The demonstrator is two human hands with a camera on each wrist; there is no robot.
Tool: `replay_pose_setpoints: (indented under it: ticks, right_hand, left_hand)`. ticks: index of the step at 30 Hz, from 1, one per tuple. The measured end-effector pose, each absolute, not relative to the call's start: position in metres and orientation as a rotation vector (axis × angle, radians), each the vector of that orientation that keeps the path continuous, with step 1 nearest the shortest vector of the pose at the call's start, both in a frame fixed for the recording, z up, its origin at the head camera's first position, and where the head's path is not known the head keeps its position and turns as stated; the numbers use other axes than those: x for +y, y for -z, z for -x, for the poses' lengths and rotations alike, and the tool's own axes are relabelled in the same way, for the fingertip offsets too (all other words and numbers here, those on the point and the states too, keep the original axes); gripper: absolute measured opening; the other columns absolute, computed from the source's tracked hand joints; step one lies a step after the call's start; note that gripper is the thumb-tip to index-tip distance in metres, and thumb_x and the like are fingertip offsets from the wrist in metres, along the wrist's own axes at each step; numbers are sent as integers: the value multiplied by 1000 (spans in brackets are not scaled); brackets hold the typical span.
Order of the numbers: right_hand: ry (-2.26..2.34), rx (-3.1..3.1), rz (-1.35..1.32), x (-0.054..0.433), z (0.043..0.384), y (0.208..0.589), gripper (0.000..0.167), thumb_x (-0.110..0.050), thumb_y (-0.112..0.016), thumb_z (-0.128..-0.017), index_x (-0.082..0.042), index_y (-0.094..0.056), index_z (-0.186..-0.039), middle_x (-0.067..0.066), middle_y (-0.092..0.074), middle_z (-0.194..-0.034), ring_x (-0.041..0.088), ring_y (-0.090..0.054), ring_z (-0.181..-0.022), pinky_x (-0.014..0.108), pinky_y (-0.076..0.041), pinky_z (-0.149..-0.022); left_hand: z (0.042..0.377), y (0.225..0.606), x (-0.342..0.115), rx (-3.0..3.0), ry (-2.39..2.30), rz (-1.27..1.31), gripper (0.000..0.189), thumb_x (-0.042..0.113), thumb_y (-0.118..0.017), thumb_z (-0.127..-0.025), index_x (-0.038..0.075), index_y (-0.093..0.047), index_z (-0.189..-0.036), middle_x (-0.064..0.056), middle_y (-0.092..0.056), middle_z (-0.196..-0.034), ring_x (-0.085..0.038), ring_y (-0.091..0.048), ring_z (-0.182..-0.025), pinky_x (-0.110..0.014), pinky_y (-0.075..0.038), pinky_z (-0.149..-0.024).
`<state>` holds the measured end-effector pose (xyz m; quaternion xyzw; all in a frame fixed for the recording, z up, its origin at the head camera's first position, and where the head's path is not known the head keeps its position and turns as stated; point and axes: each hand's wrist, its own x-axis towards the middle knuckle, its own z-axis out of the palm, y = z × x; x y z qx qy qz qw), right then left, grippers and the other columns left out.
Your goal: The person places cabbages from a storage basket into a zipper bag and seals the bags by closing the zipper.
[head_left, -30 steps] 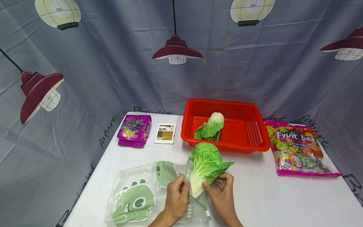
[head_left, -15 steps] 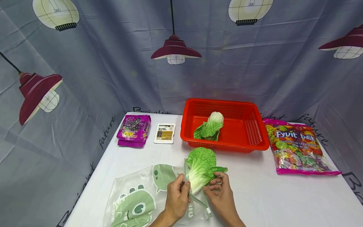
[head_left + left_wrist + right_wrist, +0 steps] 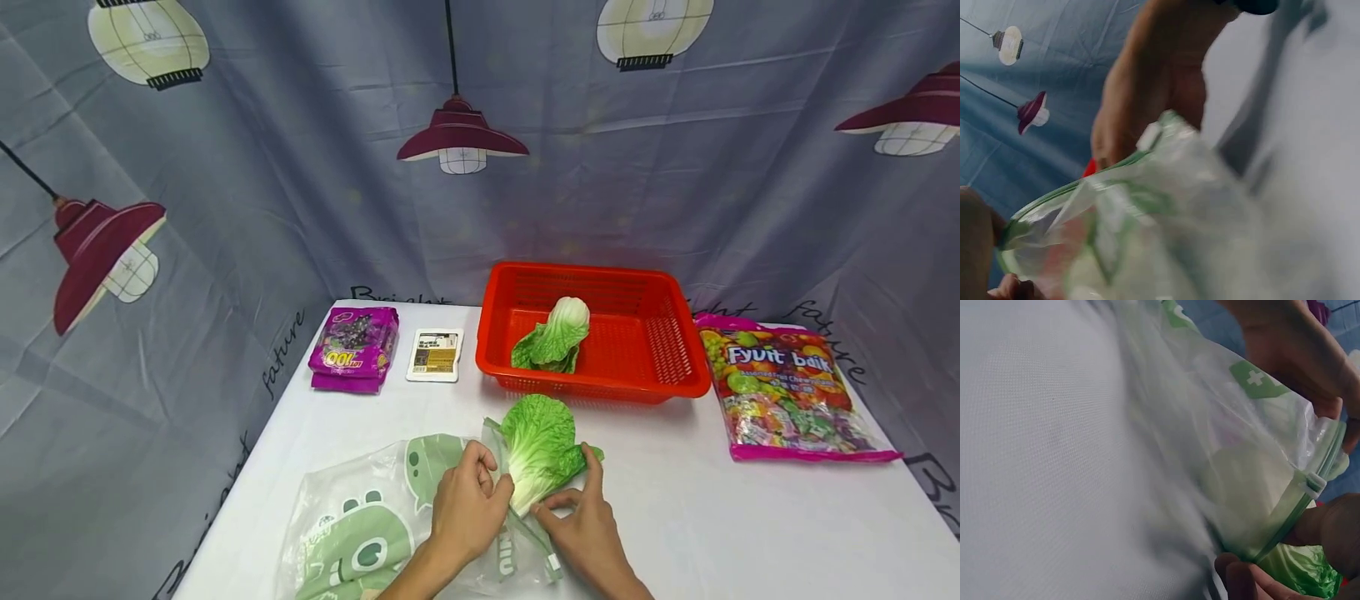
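A clear zip bag (image 3: pixel 360 533) with a green cartoon dinosaur print lies on the table. At its mouth is a Chinese cabbage (image 3: pixel 540 442), its white base at the bag's rim and its green leaves outside. My left hand (image 3: pixel 472 504) pinches the rim on the left of the cabbage. On the other side my right hand (image 3: pixel 581 525) holds the rim near the white slider (image 3: pixel 1315 483), with the index finger extended along a leaf. Through the plastic in the right wrist view, a pale shape shows inside the bag. Parts of both hands' fingertips are hidden.
Behind the hands stands a red plastic basket (image 3: pixel 675 367) holding another Chinese cabbage (image 3: pixel 558 333). A purple snack packet (image 3: pixel 355 348) and a small flat white pack (image 3: pixel 435 355) lie at the back left. To the right lies a large candy bag (image 3: pixel 795 392).
The cabbage has come down and slightly left, closer into the bag's mouth. My right index finger has stretched out along the leaf. My left hand has shifted slightly at the rim.
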<state>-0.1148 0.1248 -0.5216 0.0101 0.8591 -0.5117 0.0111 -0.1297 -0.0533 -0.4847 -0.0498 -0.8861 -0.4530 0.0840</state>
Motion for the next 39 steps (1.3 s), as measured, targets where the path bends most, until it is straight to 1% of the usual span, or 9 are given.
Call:
replay_pose_setpoints:
  ticks: [3,7,10,13,16,19,26,33,39]
  right_hand:
    - [1602,2698,13,126,115,523,109,-8,-81,-76,-11,-4,-154,-5,-69,-76,5,-59,-52,27,-48,-59]
    - [1587,2730,62,127,116,525,109,1,-77,-75,-8,-1,-154,-7,-67,-73,3,-59,-52,26,-49,-58]
    - [1584,2751,77,128,116,527,109,5,-73,-74,-8,0,-154,-8,-64,-68,3,-58,-51,25,-49,-57]
    - [1599,2757,74,128,116,531,109,7,-70,-74,-11,1,-155,-10,-62,-66,3,-57,-51,24,-48,-55]
    - [1626,2756,85,127,116,533,110,9,-68,-75,-16,3,-156,-11,-61,-65,4,-57,-51,24,-48,-53]
    - [1684,2766,106,127,116,534,112,11,-68,-75,-19,3,-157,-11,-61,-65,4,-57,-52,24,-48,-54]
    - [1827,2861,132,131,118,528,117,14,-70,-71,-22,0,-158,-11,-59,-62,3,-55,-50,20,-47,-54]
    - [1942,2839,136,142,122,517,121,19,-69,-71,-25,3,-157,-7,-60,-62,6,-57,-49,19,-47,-52]
    - [1970,2818,97,148,122,504,121,19,-69,-73,-29,5,-157,-6,-62,-65,9,-59,-50,20,-48,-52]
  left_hand:
    - [142,473,-50,-2766,1208,80,16,30,-67,-82,21,-53,-82,11,-43,-55,-8,-41,-46,-28,-34,-43]
    - [163,461,-46,-2894,1039,80,25,39,-66,-80,22,-54,-67,8,-47,-54,-13,-46,-49,-33,-35,-42]
    - [177,455,-46,-2988,900,113,33,42,-66,-77,22,-51,-55,5,-49,-53,-15,-48,-50,-34,-36,-42]
    - [183,450,-49,-3071,775,155,35,38,-65,-75,20,-48,-50,2,-48,-52,-17,-48,-49,-36,-36,-42]
    - [183,446,-56,-3110,721,189,36,34,-64,-77,19,-46,-50,0,-46,-52,-18,-46,-49,-37,-35,-42]
    - [181,443,-61,-3090,765,187,37,30,-62,-80,19,-43,-51,2,-41,-50,-16,-42,-47,-36,-34,-40]
    - [174,436,-68,-3002,887,172,36,26,-58,-80,19,-35,-53,8,-25,-50,-11,-25,-48,-30,-22,-39]
    - [169,426,-73,-2914,972,180,29,20,-56,-78,19,-39,-55,8,-30,-49,-10,-31,-47,-28,-24,-40]
    - [165,419,-76,-2882,1034,213,28,17,-55,-78,19,-37,-56,9,-28,-49,-10,-30,-47,-27,-21,-41]
